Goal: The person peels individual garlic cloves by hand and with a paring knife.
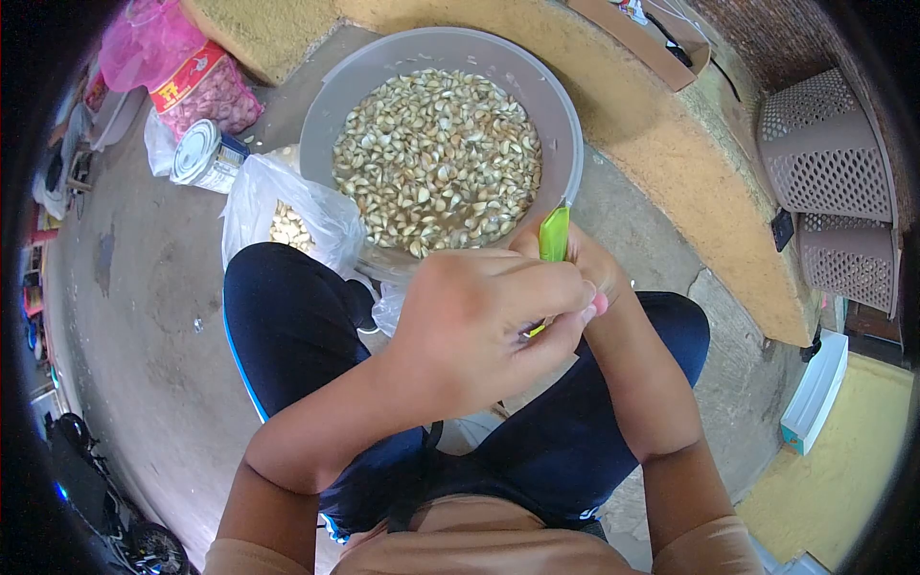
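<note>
Over the basin's near edge, my left hand [489, 311] is closed around a bright green cutter [554, 235], its blade tip pointing up and away. A small yellow-green end shows below the fingers. My right hand [586, 257] is close behind it, touching, its fingers curled and partly hidden. A small pink thing [600, 303] shows between the two hands; whether it is a clove or a fingertip is unclear. The large grey basin [565, 115] holds many pale, clove-like pieces [441, 158] in water. Left of it, an open clear plastic bag [251, 206] contains whiter pieces [288, 226].
A pink net sack [216, 96] and a labelled tin [198, 153] stand at the upper left. Behind the basin runs a yellowish ledge [661, 172] with a cardboard box [642, 43]. Perforated grey plastic baskets [824, 153] are at the right. My bent knees flank my hands.
</note>
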The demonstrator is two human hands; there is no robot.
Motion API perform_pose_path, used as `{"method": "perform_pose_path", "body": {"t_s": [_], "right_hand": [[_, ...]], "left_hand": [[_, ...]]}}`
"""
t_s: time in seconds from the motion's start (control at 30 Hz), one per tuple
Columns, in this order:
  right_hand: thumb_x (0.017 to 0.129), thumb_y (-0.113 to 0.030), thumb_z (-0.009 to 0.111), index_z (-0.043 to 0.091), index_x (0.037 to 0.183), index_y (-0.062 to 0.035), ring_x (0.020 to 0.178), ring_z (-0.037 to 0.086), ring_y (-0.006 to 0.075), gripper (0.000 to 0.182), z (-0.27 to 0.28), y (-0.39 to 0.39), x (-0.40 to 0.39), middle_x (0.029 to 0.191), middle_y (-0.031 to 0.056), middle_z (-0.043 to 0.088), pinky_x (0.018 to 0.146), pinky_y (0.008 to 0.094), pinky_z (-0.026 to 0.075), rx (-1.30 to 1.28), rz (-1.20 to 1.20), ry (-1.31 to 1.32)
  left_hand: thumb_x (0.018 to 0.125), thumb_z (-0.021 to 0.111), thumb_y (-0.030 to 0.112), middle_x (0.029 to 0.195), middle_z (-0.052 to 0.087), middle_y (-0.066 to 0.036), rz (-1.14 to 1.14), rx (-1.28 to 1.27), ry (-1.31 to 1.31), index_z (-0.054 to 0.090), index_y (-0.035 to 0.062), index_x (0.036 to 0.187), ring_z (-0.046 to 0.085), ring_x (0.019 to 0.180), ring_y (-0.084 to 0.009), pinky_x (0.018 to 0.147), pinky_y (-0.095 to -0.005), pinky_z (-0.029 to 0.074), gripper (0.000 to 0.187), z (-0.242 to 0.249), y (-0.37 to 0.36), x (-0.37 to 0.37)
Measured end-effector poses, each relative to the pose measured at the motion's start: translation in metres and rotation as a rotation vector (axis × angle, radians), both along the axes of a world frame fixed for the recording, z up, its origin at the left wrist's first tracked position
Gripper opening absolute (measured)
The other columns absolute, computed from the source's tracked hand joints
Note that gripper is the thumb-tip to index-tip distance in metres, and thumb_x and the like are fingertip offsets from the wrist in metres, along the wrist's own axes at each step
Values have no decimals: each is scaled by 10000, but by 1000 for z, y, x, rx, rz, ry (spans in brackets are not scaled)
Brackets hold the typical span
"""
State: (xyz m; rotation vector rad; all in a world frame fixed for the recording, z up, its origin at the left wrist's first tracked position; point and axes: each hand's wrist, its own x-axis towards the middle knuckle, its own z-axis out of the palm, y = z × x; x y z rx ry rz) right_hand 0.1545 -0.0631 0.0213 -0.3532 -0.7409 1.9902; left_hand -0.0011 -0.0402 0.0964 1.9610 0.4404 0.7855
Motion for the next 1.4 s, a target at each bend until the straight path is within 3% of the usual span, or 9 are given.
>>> {"method": "perform_pose_path", "body": {"t_s": [0.4,0.5,0.7,1.0,1.1,1.3,1.4], "right_hand": [[492,-262,846,571,810,7,674,552,115,499,-4,1,2,751,46,586,594,230,441,12,2,-9],[485,-263,849,563,817,3,676,547,110,512,0,1,2,752,43,583,597,230,440,-33,6,-54],[463,-246,855,545,801,-19,650,509,87,512,-4,2,8,730,14,554,577,221,417,-79,65,-124],[427,-247,864,520,777,-44,626,476,73,531,-3,3,7,702,-11,526,557,211,391,-58,74,-159],[432,-225,863,537,799,-32,646,492,76,527,-4,4,10,722,-3,544,575,210,403,-60,109,-164],[446,-183,855,566,874,7,713,541,99,550,-9,5,14,801,34,594,632,230,443,-25,133,-278],[453,-187,850,569,905,22,747,560,108,571,-6,4,14,832,56,610,664,243,462,-5,100,-310]], "left_hand": [[719,613,-10,740,648,-106,-10,22,22,603,15,817,645,648,-187,580,-265,495,101,-3,1,0],[707,640,119,616,578,-72,136,-28,-104,584,97,717,575,560,-239,488,-324,438,61,-11,-6,9],[728,651,196,584,559,-48,117,46,-12,568,122,696,560,545,-222,474,-314,426,115,-12,-5,9],[666,716,76,645,626,-45,82,95,8,624,94,778,597,531,-149,484,-245,434,146,-7,-5,7],[679,713,85,628,617,-50,65,26,-26,622,88,779,597,532,-138,485,-242,434,136,-7,-5,8],[717,683,56,682,640,-76,-1,-210,142,611,36,781,624,657,-98,572,-215,466,98,-5,-2,1],[721,677,40,730,648,-82,-22,-439,153,605,16,778,625,720,-102,622,-220,473,94,-7,-2,1]]}}
